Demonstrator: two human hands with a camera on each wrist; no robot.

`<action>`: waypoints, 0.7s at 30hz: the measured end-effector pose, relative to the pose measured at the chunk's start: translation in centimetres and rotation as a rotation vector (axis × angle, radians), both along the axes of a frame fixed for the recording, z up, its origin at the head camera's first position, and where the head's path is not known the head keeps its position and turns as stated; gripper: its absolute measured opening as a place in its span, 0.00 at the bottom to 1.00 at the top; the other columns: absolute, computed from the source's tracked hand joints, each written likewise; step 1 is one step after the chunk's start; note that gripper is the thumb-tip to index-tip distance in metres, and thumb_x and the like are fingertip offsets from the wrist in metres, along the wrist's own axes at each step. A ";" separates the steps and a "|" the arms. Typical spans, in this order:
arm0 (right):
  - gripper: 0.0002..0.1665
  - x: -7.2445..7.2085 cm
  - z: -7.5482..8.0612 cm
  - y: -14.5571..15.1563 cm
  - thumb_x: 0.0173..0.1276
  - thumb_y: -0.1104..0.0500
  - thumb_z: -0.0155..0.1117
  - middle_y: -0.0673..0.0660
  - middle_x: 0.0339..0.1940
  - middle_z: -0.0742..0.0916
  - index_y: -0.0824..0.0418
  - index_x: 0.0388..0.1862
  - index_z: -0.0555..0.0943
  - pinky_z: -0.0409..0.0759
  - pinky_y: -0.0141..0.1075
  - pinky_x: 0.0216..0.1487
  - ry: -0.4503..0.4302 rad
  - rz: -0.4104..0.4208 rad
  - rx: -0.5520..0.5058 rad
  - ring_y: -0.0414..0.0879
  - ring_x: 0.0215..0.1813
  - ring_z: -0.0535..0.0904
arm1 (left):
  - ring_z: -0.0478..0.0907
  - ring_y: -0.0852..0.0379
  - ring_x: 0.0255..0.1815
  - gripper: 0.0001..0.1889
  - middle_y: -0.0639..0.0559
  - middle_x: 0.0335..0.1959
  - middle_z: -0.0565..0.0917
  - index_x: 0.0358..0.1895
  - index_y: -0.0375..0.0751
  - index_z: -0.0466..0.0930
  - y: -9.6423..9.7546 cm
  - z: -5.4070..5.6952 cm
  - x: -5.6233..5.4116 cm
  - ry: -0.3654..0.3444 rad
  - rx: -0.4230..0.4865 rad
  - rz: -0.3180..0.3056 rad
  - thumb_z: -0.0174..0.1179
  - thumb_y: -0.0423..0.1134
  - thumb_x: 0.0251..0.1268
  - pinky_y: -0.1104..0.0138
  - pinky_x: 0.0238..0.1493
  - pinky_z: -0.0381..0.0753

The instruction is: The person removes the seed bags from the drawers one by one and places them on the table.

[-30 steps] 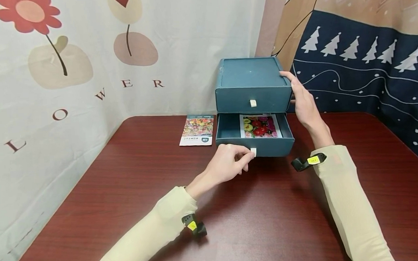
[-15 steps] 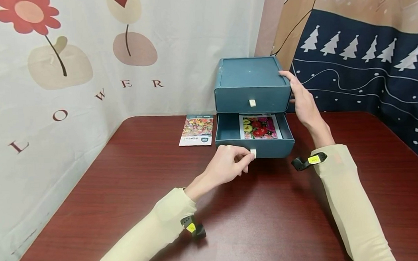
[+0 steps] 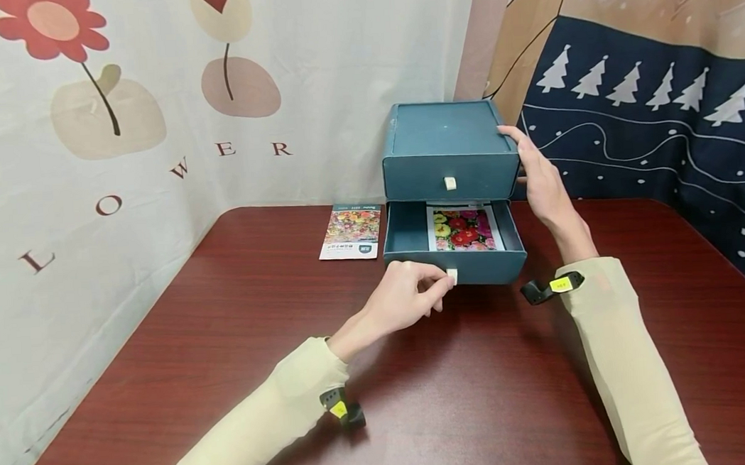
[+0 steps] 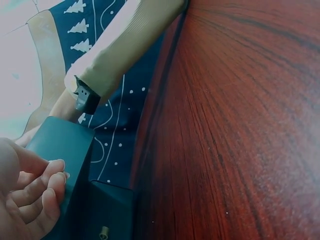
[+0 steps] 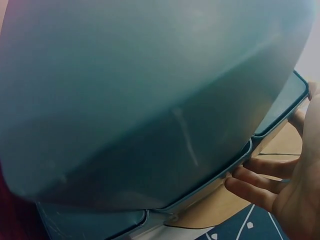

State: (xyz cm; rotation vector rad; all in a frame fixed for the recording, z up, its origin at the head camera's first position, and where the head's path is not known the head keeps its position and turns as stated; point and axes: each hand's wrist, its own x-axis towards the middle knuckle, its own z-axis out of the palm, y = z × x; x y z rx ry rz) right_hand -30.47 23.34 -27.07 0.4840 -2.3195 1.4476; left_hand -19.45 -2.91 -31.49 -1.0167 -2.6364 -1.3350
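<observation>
A teal two-tier drawer box (image 3: 446, 130) stands at the back of the table, its lower drawer (image 3: 404, 229) pulled out. My left hand (image 3: 397, 298) pinches the small white knob (image 3: 452, 276) on that drawer's front between thumb and fingertips. Inside the drawer lies a white-bordered card with a picture of bright flowers (image 3: 465, 229). My right hand (image 3: 545, 186) rests against the right side of the box, one fingertip at its top edge. In the right wrist view, the fingers (image 5: 257, 192) of this hand touch the side wall. The upper drawer (image 3: 417, 178) is closed, with its own white knob.
A flower-printed packet (image 3: 350, 232) lies flat on the red-brown table (image 3: 274, 295), just left of the box. Behind hang a white flower-patterned curtain (image 3: 336, 64) and a dark blue cloth with white trees (image 3: 636, 145).
The lower drawer has slid slightly further out toward me, drawn by my left hand on its knob. My right hand has stayed against the box.
</observation>
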 end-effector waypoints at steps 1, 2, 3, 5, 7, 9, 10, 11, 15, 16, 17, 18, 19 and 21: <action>0.33 0.0 0.0 0.0 0.82 0.37 0.28 0.54 0.80 0.64 0.41 0.79 0.63 0.62 0.70 0.65 0.000 0.000 0.001 0.64 0.70 0.65 | 0.80 0.57 0.16 0.11 0.58 0.17 0.81 0.33 0.42 0.86 0.0 0.0 0.0 -0.002 -0.001 -0.002 0.60 0.39 0.75 0.69 0.24 0.79; 0.33 0.0 0.0 0.0 0.82 0.37 0.28 0.54 0.80 0.65 0.41 0.79 0.63 0.63 0.70 0.65 0.000 0.000 0.001 0.64 0.70 0.65 | 0.80 0.57 0.17 0.11 0.59 0.17 0.81 0.33 0.42 0.86 0.0 0.0 0.1 -0.005 -0.002 -0.005 0.60 0.39 0.75 0.69 0.24 0.79; 0.33 0.0 0.0 0.0 0.82 0.37 0.28 0.54 0.80 0.65 0.41 0.79 0.63 0.63 0.70 0.65 0.001 0.000 0.001 0.64 0.70 0.65 | 0.81 0.54 0.17 0.11 0.58 0.17 0.81 0.33 0.41 0.86 -0.1 0.0 0.1 -0.010 -0.001 -0.009 0.60 0.39 0.75 0.69 0.23 0.80; 0.33 0.0 0.0 0.0 0.82 0.37 0.29 0.54 0.79 0.65 0.41 0.79 0.63 0.63 0.69 0.65 0.003 -0.002 0.004 0.64 0.70 0.66 | 0.82 0.51 0.18 0.11 0.58 0.17 0.81 0.32 0.41 0.86 -0.1 0.0 0.1 -0.014 0.001 -0.014 0.60 0.39 0.75 0.69 0.23 0.80; 0.33 0.0 0.0 0.0 0.82 0.37 0.29 0.54 0.79 0.65 0.41 0.79 0.63 0.63 0.70 0.65 0.004 -0.003 0.005 0.63 0.70 0.65 | 0.82 0.51 0.18 0.12 0.59 0.17 0.81 0.31 0.42 0.85 -0.1 0.0 0.2 -0.012 0.001 -0.015 0.60 0.40 0.75 0.69 0.23 0.80; 0.33 0.1 0.0 0.0 0.82 0.37 0.29 0.54 0.79 0.65 0.41 0.79 0.63 0.63 0.70 0.64 0.005 -0.003 0.006 0.63 0.70 0.65 | 0.81 0.52 0.17 0.12 0.59 0.17 0.81 0.31 0.42 0.85 -0.2 0.0 0.3 -0.006 0.003 -0.014 0.60 0.40 0.75 0.68 0.23 0.79; 0.32 0.1 0.0 0.0 0.82 0.37 0.29 0.54 0.79 0.65 0.41 0.79 0.63 0.63 0.70 0.64 0.005 -0.003 0.006 0.63 0.70 0.65 | 0.80 0.54 0.17 0.12 0.59 0.17 0.81 0.31 0.42 0.85 -0.2 0.0 0.3 -0.002 0.001 -0.013 0.60 0.40 0.75 0.68 0.23 0.79; 0.32 0.1 0.1 0.0 0.82 0.37 0.29 0.54 0.79 0.65 0.41 0.79 0.63 0.63 0.70 0.64 0.004 -0.002 0.006 0.63 0.71 0.65 | 0.79 0.56 0.16 0.12 0.60 0.17 0.81 0.31 0.43 0.85 -0.2 0.1 0.4 0.001 -0.001 -0.012 0.60 0.40 0.75 0.68 0.23 0.79; 0.33 0.1 0.1 0.0 0.82 0.37 0.28 0.54 0.80 0.65 0.41 0.79 0.63 0.63 0.71 0.64 0.002 0.001 0.010 0.63 0.71 0.65 | 0.77 0.62 0.15 0.11 0.61 0.17 0.81 0.32 0.43 0.86 -0.3 0.1 0.6 0.002 -0.010 -0.012 0.60 0.40 0.75 0.69 0.23 0.78; 0.33 0.1 0.1 0.0 0.82 0.37 0.28 0.54 0.80 0.64 0.42 0.79 0.63 0.63 0.71 0.65 0.001 0.003 0.009 0.63 0.71 0.65 | 0.76 0.62 0.15 0.11 0.61 0.17 0.81 0.32 0.43 0.86 -0.4 0.1 0.7 0.001 -0.011 -0.013 0.60 0.40 0.74 0.69 0.23 0.78; 0.33 0.1 0.1 0.0 0.82 0.37 0.28 0.54 0.80 0.64 0.42 0.79 0.63 0.62 0.70 0.65 0.000 0.005 0.009 0.63 0.71 0.65 | 0.76 0.62 0.15 0.11 0.60 0.17 0.81 0.32 0.43 0.86 -0.4 0.2 0.7 -0.003 -0.011 -0.014 0.60 0.40 0.74 0.69 0.22 0.78; 0.33 0.1 0.1 0.0 0.82 0.37 0.28 0.54 0.80 0.64 0.42 0.79 0.62 0.62 0.70 0.65 -0.001 0.007 0.009 0.63 0.71 0.64 | 0.77 0.62 0.15 0.11 0.60 0.17 0.81 0.32 0.43 0.86 -0.4 0.2 0.8 -0.003 -0.011 -0.015 0.60 0.40 0.74 0.69 0.22 0.78; 0.33 0.1 0.1 0.0 0.82 0.37 0.28 0.54 0.80 0.64 0.42 0.79 0.62 0.62 0.70 0.65 -0.001 0.008 0.008 0.63 0.71 0.64 | 0.77 0.61 0.16 0.10 0.60 0.18 0.81 0.33 0.42 0.87 -0.4 0.2 0.8 -0.005 -0.009 -0.017 0.61 0.40 0.74 0.69 0.23 0.78; 0.33 0.1 0.2 0.0 0.82 0.37 0.28 0.54 0.80 0.64 0.42 0.79 0.62 0.62 0.70 0.65 -0.002 0.010 0.006 0.63 0.71 0.65 | 0.78 0.59 0.16 0.10 0.59 0.18 0.81 0.33 0.42 0.87 -0.4 0.2 0.8 -0.011 -0.005 -0.020 0.61 0.39 0.74 0.69 0.23 0.79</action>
